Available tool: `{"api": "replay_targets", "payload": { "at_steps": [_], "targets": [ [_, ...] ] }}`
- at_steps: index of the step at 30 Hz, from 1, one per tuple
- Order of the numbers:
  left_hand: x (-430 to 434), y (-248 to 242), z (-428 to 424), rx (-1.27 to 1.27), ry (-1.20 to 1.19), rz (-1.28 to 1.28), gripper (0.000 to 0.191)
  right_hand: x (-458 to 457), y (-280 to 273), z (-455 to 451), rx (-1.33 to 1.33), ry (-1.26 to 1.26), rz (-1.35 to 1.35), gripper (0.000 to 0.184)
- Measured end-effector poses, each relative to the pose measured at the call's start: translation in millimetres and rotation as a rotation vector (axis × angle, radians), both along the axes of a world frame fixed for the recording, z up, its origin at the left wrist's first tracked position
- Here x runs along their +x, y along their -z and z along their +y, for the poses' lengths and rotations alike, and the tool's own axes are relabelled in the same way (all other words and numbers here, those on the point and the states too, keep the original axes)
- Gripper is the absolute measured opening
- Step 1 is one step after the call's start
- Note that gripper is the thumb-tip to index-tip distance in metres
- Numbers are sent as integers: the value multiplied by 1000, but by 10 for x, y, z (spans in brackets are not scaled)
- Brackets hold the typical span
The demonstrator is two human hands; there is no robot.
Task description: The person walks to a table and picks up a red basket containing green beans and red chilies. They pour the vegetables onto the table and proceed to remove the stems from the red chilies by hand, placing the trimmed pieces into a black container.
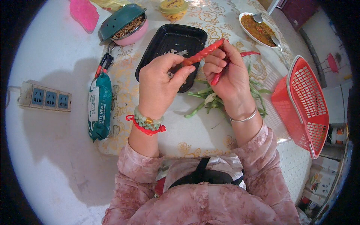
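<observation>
A long red chili pepper (203, 53) stretches between my two hands above the table. My left hand (159, 77) pinches its lower left end between thumb and fingertips. At its upper right end, the thumb and fingertips of my right hand (229, 71) grip it. A second red chili (216, 78) is tucked in my right palm under the curled fingers. Another red chili tip (250, 53) shows beyond that hand; whether it is held cannot be told. Green beans (197, 109) lie in a loose pile beneath my right hand. Behind my left hand is a black ribbed tray (171, 35) with pale scraps.
A red plastic basket (284, 95) stands at the right edge. Further back are a dish of chili sauce (254, 29) with spoons, a lidded yellow tub (173, 9) and a pink bowl (135, 36) of walnut-like pieces. Leftward are a wipes pack (99, 109), pliers (104, 63) and a power strip (45, 97).
</observation>
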State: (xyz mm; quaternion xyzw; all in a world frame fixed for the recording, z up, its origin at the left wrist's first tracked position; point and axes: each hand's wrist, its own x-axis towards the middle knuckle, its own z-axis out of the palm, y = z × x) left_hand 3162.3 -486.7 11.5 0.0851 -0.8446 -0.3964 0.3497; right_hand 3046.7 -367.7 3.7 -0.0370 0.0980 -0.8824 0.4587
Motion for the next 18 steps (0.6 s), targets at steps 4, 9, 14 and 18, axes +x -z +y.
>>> {"api": "replay_targets", "payload": {
  "at_steps": [4, 9, 14, 18],
  "targets": [
    [12, -25, 49, 39, 15, 6, 18, 92, -54, 6, 159, -104, 353, 21],
    [12, 38, -6, 194, 91, 114, 16, 107, -128, 10, 252, 66, 499, 24],
    [56, -16, 15, 428, 180, 78, 11, 77, -146, 28, 251, 84, 522, 22],
    [24, 36, -27, 238, 96, 144, 12, 102, -123, 18, 254, 118, 619, 22]
  ]
}}
